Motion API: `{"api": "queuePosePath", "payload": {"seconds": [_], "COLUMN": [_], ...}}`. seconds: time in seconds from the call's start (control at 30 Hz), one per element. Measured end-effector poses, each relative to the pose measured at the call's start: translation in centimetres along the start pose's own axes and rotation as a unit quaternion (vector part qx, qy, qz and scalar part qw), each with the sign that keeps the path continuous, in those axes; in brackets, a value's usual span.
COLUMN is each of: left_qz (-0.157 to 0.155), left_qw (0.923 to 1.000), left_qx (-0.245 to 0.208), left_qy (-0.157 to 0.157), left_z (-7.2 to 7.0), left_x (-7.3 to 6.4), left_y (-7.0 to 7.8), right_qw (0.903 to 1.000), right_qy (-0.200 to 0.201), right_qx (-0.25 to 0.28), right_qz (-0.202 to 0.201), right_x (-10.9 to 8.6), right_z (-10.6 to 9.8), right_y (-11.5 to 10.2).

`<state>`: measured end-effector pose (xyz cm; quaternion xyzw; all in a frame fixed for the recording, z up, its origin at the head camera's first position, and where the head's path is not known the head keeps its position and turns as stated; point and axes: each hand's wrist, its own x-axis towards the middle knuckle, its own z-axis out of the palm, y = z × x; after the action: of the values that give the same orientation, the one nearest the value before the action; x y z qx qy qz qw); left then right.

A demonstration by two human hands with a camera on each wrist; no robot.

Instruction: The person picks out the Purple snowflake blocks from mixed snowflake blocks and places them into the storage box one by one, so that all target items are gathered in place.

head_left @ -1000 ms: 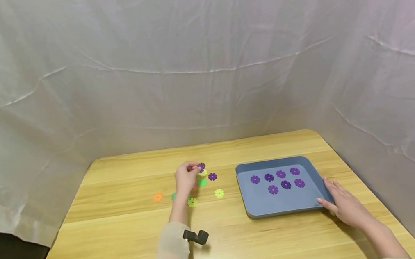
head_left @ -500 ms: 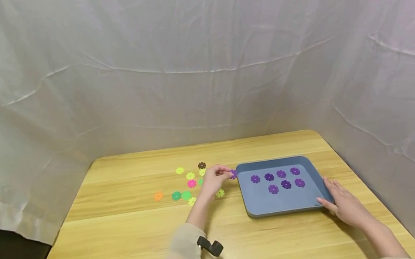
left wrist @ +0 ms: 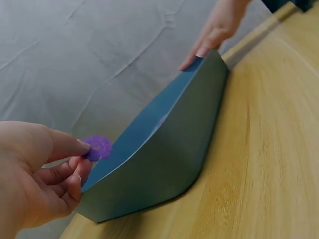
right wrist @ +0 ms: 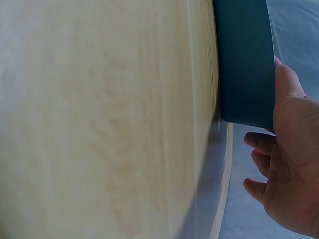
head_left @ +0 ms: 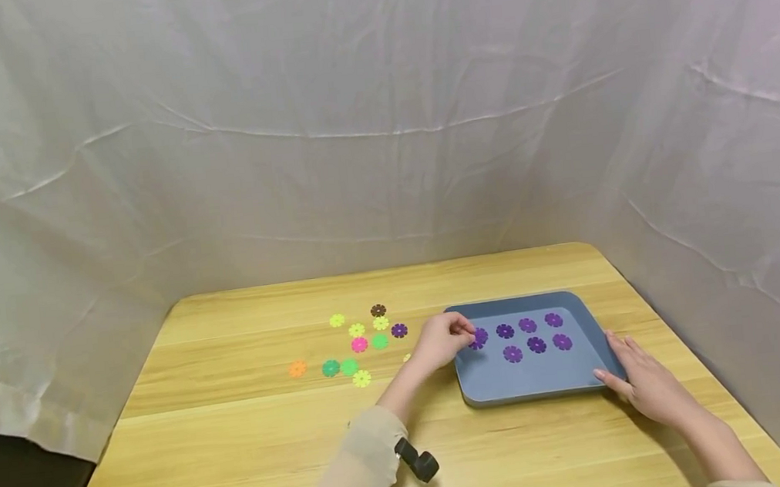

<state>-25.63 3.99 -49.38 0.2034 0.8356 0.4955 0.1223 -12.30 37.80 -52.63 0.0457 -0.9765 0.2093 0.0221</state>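
Observation:
My left hand (head_left: pixel 443 341) pinches a purple snowflake disc (left wrist: pixel 100 147) between thumb and fingertips. It is over the left side of the blue-grey tray (head_left: pixel 537 382), and the held disc overlaps another purple disc there in the head view. Several purple discs (head_left: pixel 537 345) lie flat on the tray floor in two rough rows. At the tray's front right corner rests my right hand (head_left: pixel 649 385), its fingers fairly straight along the outer right side and its thumb at the front rim. In the right wrist view the thumb (right wrist: pixel 289 82) lies against the tray's edge.
Left of the tray, loose discs are scattered on the wooden table (head_left: pixel 226 443): an orange one (head_left: pixel 297 369), a pink one (head_left: pixel 359 344), a brown one (head_left: pixel 378 310), a dark purple one (head_left: pixel 399 331), and several yellow and green ones. A grey curtain (head_left: pixel 385 190) encloses the table.
My left hand has carried the purple disc from the scattered pieces rightward, past the tray's left rim, to above the tray. The right hand has stayed at the tray's corner.

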Motion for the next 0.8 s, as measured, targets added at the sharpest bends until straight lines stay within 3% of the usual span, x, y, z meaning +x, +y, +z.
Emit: {"api": "queuePosePath", "payload": {"seconds": [0.23, 0.33, 0.47, 0.6, 0.8], "left_qz": [0.035, 0.056, 0.100, 0.131, 0.156], "left_qw": [0.9918, 0.9827, 0.9644, 0.9485, 0.9381], "left_qx": [0.123, 0.176, 0.244, 0.288, 0.309], "left_qy": [-0.002, -0.009, -0.024, -0.018, 0.002], "left_z": [0.6, 1.0, 1.7, 2.5, 3.1], "left_x": [0.3, 0.5, 0.8, 1.0, 0.9], "left_y": [0.4, 0.4, 0.3, -0.3, -0.8], "right_qw": [1.0000, 1.0000, 1.0000, 1.0000, 1.0000], "right_qy": [0.006, 0.007, 0.004, 0.003, 0.001], "right_qx": [0.000, -0.001, -0.003, -0.002, -0.002], "right_qz": [-0.003, -0.004, -0.001, 0.002, 0.004], "right_x": [0.0, 0.1, 0.2, 0.1, 0.2], "right_z": [0.3, 0.4, 0.3, 0.3, 0.2], "right_y": [0.2, 0.3, 0.4, 0.4, 0.3]}}
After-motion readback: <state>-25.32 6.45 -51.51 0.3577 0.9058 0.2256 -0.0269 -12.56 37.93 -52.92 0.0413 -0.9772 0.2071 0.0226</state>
